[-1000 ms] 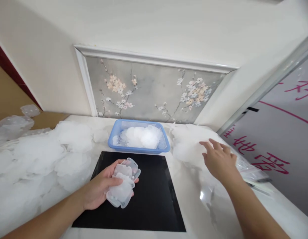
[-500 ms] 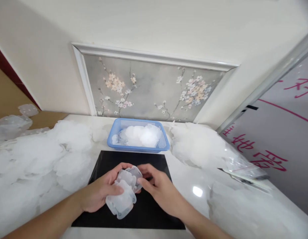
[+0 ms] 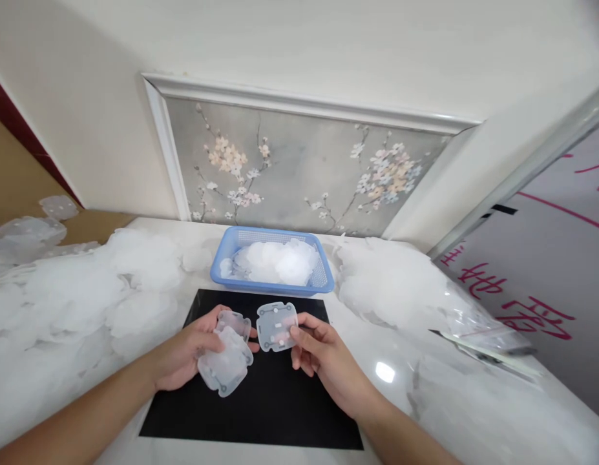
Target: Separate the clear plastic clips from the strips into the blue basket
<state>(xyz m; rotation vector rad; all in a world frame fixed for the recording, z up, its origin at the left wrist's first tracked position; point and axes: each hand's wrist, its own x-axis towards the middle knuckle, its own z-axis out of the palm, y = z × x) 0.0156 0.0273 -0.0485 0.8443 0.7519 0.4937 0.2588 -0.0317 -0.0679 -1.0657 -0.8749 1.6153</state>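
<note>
My left hand grips a few overlapping translucent plastic pieces, thumb on top and fingertips showing past their right edge. Between the thumb and fingers of my right hand is a single squarish translucent plastic piece with rounded corners, notched edges and small holes. This piece is held apart from the others, just to their right. Both hands are above a black mat. Behind it, a blue plastic basket holds a heap of similar whitish pieces.
Large piles of translucent pieces cover the left of the white table. On the right lie another pile, a clear plastic bag and more pieces. A wall with a framed floral panel rises behind; a board with pink writing stands right.
My right hand has drawn one plastic piece away from the bunch and now holds it separately, flat side towards me. My left hand has shifted slightly left with the rest.
</note>
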